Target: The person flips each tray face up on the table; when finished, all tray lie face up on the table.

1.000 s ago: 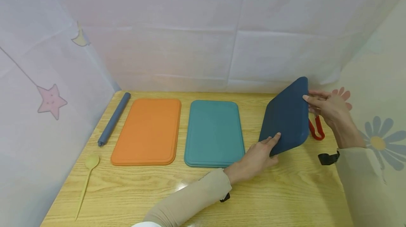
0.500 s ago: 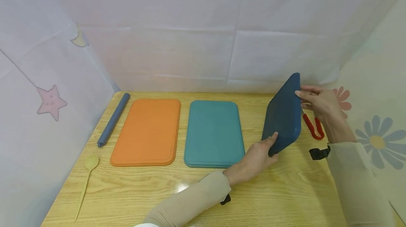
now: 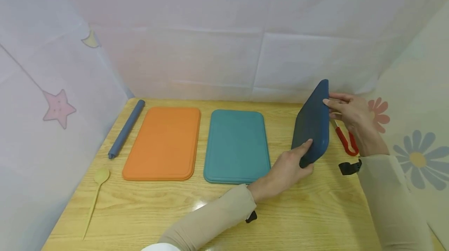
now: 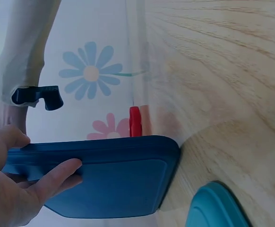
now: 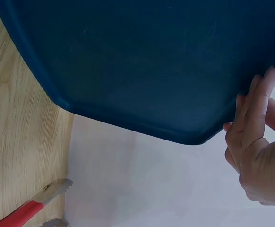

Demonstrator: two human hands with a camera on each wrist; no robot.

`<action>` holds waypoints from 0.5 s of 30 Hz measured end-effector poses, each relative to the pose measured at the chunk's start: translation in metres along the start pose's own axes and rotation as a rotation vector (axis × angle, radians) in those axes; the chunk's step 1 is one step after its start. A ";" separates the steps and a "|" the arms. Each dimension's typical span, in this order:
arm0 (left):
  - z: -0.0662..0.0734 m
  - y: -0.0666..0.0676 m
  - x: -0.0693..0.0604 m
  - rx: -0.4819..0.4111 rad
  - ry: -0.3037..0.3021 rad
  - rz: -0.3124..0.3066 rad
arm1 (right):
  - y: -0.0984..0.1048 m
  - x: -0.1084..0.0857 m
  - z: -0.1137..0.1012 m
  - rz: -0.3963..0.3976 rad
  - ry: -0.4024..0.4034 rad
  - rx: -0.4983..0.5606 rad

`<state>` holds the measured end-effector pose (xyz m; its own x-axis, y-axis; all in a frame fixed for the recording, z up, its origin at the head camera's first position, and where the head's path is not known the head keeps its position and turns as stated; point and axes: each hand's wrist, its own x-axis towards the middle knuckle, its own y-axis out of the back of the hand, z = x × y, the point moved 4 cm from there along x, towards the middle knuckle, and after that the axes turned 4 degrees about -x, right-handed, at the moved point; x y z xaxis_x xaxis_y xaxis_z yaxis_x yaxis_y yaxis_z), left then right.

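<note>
A dark blue rectangular tray [image 3: 309, 128] stands tilted up on its long edge at the right of the table. With thumb and fingers, my left hand [image 3: 285, 170] grips its near edge. My right hand [image 3: 356, 115] pinches its upper right edge, thumb on the face towards me. The left wrist view shows the flat outer face of the tray [image 4: 123, 189]; the right wrist view shows its rimmed inner side [image 5: 142, 71]. Behind the tray lie red-handled metal tongs [image 3: 345, 142], partly hidden in the head view.
A teal tray [image 3: 236, 145] lies flat at mid-table, with an orange tray [image 3: 161, 144] to its left. Further left are a blue-grey rolled cylinder [image 3: 127, 130] and a yellow spoon [image 3: 92, 204]. Cloth walls [image 3: 196, 48] bound the back and sides of the wooden table [image 3: 158, 212].
The dark blue tray has tipped more upright, its top edge swinging left. My right hand has moved left with it, so more of the tongs shows. My left hand has barely moved.
</note>
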<state>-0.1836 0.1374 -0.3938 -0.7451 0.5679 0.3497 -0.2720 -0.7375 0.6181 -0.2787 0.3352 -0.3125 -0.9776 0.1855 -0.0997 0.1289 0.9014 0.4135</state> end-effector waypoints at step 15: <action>0.001 0.011 0.004 -0.126 0.079 0.037 | -0.014 0.008 -0.004 -0.031 0.015 0.045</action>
<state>-0.1891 0.1322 -0.3848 -0.8004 0.5128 0.3106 -0.3145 -0.8002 0.5107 -0.2888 0.3226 -0.3159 -0.9836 0.1512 -0.0982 0.1051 0.9235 0.3689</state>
